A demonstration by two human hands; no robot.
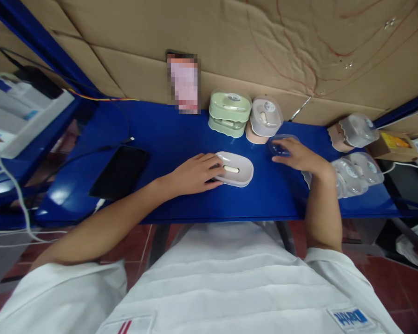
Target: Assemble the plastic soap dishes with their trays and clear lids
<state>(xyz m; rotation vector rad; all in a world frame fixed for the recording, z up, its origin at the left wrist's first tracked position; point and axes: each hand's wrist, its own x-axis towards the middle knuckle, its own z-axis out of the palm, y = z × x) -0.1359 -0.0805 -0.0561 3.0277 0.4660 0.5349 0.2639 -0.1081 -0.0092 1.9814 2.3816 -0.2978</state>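
Observation:
A pale oval box base point(237, 169) with a small cream piece in its middle lies flat on the blue table point(167, 139). My left hand point(195, 174) rests against its left end, fingers on its rim. My right hand point(299, 155) lies to the right, fingertips on a clear plastic lid point(280, 144) that sits on the table. Behind them stand stacked green boxes point(230, 113) and a pinkish box with a clear lid point(264, 119).
More lidded boxes point(355, 130) and several clear lids point(357, 171) sit at the right. A black phone point(120, 171) with a cable lies at the left. A blurred upright card point(184, 83) leans on the cardboard wall point(264, 46). White trays point(17, 116) fill the left shelf.

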